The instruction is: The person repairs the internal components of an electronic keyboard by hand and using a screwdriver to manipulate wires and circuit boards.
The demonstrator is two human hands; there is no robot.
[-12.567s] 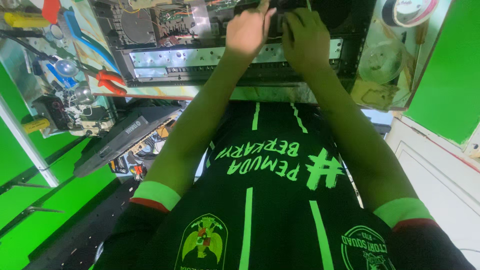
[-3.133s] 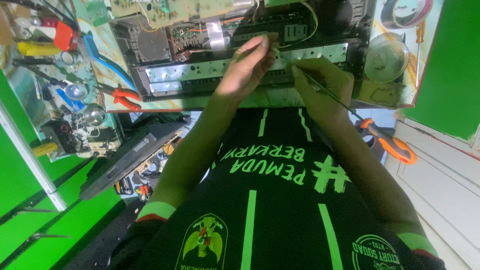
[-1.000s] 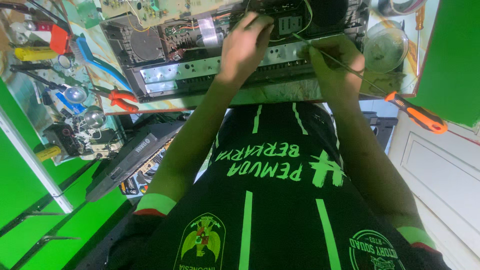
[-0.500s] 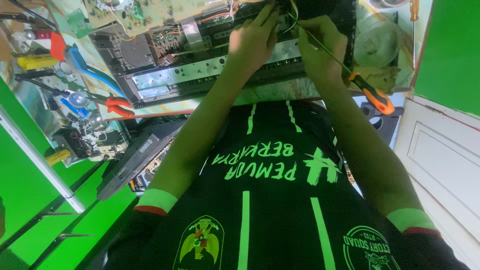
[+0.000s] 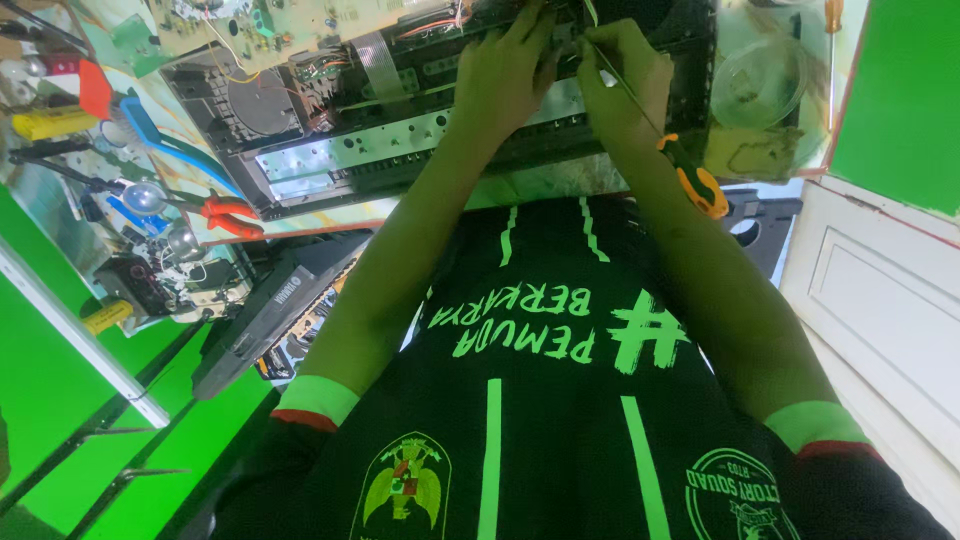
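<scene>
Both hands are up at the far edge of the bench, working inside the opened electronic unit (image 5: 420,120). Its cover is off and the innards show: a circuit board (image 5: 230,25) at the far left, a flat ribbon cable (image 5: 380,70), and the long silver front rail (image 5: 400,150) running along the near side.

The right hand (image 5: 625,85) is closed around a screwdriver (image 5: 660,130). Fingers pinch the thin shaft up near the tip while the orange-and-black handle sticks back toward the person's forearm. The tip goes in at the far top of the chassis, between the two hands; exactly what it meets is hidden behind the fingers.

The left hand (image 5: 505,75) lies just beside it, fingers spread and pressed down on the top edge of the chassis, bracing rather than gripping. Whether it pinches a small part underneath, I cannot tell.

As for progress, I'd judge this as well into the job: the case is already open and the boards exposed, and the tool is on one spot at the far edge. Everything is still apart, though, so closing up remains.

Off to the left lie red-handled pliers (image 5: 230,215), a blue brush (image 5: 165,140) and a yellow-handled tool (image 5: 50,122), all untouched. A clear round container (image 5: 755,85) stands to the right.
</scene>
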